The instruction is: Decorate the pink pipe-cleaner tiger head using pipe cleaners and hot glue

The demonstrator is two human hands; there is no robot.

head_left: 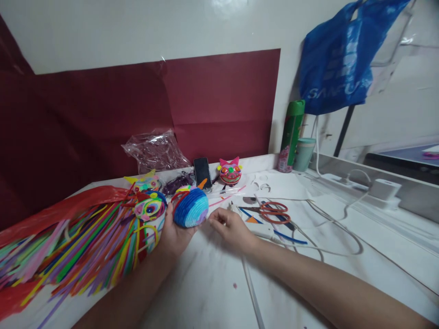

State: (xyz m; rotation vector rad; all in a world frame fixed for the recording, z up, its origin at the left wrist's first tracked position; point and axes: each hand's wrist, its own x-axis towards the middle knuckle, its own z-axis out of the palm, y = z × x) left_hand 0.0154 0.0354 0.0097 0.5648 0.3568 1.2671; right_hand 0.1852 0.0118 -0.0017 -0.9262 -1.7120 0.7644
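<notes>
- White table (pixel 219 288): bare surface lies in front of the blue coiled ball (pixel 190 209); the back edge runs along the wall behind it.
- Bundle of colourful fuzzy strips (pixel 99 246): fans out left of the ball, covering that side.
- Right hand (pixel 233 226): just right of the ball, thumb and fingertips drawn together; whether they pinch anything, I cannot tell.
- Left hand (pixel 176 235): cups the ball from below, thumb against its left side.
- Orange-handled scissors (pixel 274 213): right of the ball, among cords.
- Pink eared figure (pixel 230 172): behind the ball, to its right, near the table's back edge.
</notes>
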